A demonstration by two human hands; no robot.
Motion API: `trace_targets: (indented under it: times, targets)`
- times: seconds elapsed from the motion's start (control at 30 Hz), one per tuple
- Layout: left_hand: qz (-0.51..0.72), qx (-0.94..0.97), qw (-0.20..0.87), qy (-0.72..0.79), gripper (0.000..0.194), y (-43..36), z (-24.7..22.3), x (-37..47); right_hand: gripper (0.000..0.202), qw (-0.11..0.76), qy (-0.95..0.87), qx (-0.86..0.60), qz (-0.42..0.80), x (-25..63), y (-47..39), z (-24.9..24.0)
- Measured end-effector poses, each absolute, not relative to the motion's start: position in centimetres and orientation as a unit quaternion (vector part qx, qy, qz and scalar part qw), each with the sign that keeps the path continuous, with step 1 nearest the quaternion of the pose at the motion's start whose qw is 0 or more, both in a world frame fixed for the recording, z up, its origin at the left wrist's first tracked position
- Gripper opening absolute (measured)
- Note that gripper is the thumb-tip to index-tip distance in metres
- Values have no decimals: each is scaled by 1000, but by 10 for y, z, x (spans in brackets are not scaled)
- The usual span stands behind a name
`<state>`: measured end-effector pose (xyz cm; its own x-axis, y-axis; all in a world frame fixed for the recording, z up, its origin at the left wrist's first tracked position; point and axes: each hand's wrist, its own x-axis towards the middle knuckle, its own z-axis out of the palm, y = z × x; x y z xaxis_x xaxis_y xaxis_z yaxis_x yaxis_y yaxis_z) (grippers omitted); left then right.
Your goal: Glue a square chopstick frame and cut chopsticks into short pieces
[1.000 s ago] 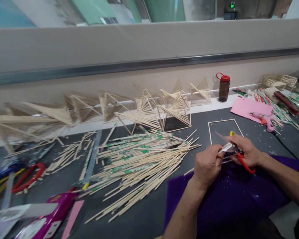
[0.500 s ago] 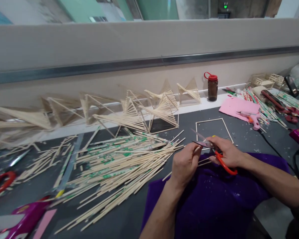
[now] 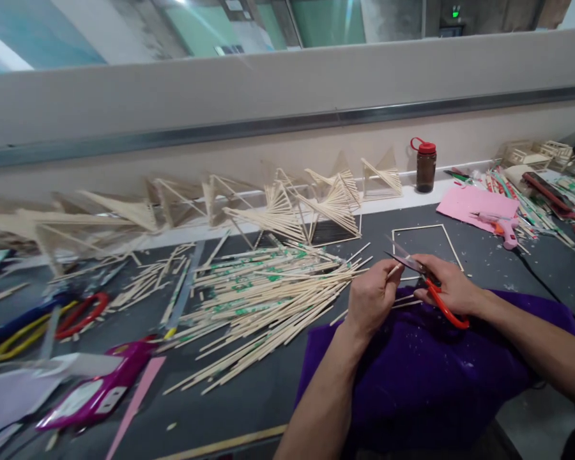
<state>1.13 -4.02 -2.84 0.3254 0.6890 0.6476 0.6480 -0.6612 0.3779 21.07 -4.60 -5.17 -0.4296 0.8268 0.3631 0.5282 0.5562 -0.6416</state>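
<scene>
My right hand (image 3: 453,289) is closed around orange-red-handled scissors (image 3: 443,306). Their blades stand apart and point left, just above my left hand. My left hand (image 3: 371,295) is closed on a thin wooden stick (image 3: 391,273), whose tip shows near the blades; the rest is hidden by the fingers. Pale sticks (image 3: 405,301) also show between the two hands, over a purple cloth (image 3: 412,377) dotted with small chips. Behind the hands, a square frame of thin sticks (image 3: 418,228) lies flat on the dark table.
A heap of wooden sticks (image 3: 278,319) spreads left of my hands. Twisted stick models (image 3: 335,207) line the wall beside a brown bottle (image 3: 425,171). A pink glue gun (image 3: 506,229) lies on the right; a magenta glue gun (image 3: 105,383) and scissors (image 3: 81,316) lie left.
The view has swung left, so more of the left table shows and everything sits farther right. Relative to each other, both hands and the scissors look almost unchanged.
</scene>
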Motion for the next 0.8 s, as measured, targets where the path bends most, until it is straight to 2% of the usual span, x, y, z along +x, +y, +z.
trace_targets:
  times: [0.23,0.8]
  targets:
    - [443,798,41,407,18,-42,-26,12,55,339,-813,-423,211,208,-49,-46]
    - [482,795,-27,368,20,-35,-35,13,62,328,-822,-428,183,210,-52,-35]
